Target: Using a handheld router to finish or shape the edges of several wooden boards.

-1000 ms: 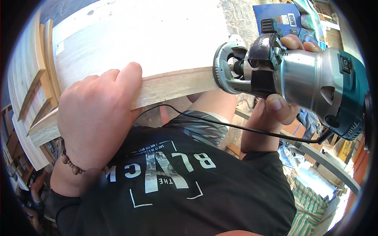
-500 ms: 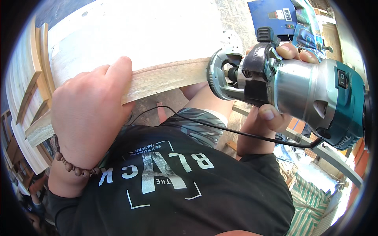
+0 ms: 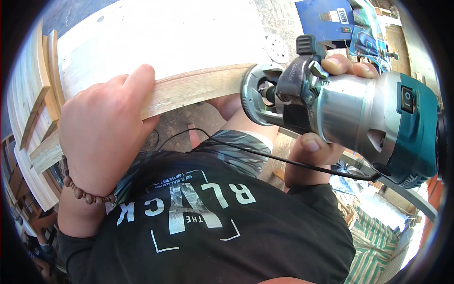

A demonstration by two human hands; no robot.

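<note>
A pale wooden board [image 3: 198, 85] runs along the near edge of a white panel [image 3: 165, 33]. My left hand [image 3: 106, 123], with a beaded bracelet at the wrist, is closed over the board's near side. My right hand [image 3: 321, 149] grips a trim router [image 3: 359, 106] with a silver body and teal top, held on its side. Its round metal base [image 3: 250, 99] is at the board's right end; whether it touches the wood I cannot tell. A black cord [image 3: 255, 154] runs from the router across my body.
Pale wooden strips [image 3: 35, 99] are stacked at the left. At the upper right are a blue box [image 3: 321, 23], a perforated white disc [image 3: 275, 48] and other clutter. A grey metal bar [image 3: 402, 194] runs at the right, above green striped fabric [image 3: 371, 241]. My legs show below the board.
The router has moved slightly left and down in the picture. My left hand and the board sit a little higher and further left. Both hands keep their grips.
</note>
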